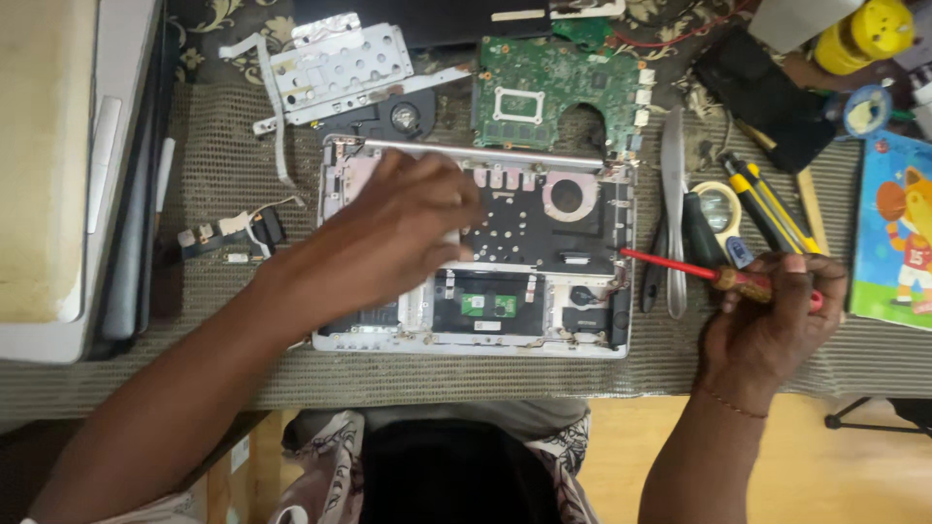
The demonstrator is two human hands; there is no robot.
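Woven mat (243, 146) underneath; our left hand (398, 238) presses flat, fingers spread, on the stiff, fragile laptop shell (582, 335); right hand (767, 325) grips the screwdriver (680, 267).

Your left hand (398, 238) lies on the left half of the open laptop shell (476, 340), so that half is closed for passing. The right half of the shell is free from above. Your right hand (772, 315) holds the red screwdriver (714, 274), and its shaft crosses the gap at the right edge of the shell. Just beside this edge lie a metal pry tool (674, 209), pliers (699, 233) and a yellow knife (762, 199), packed close together. Behind the shell the green circuit board (558, 87) and metal bracket (335, 68) block the mat (223, 146). The mat in front of the shell is free.
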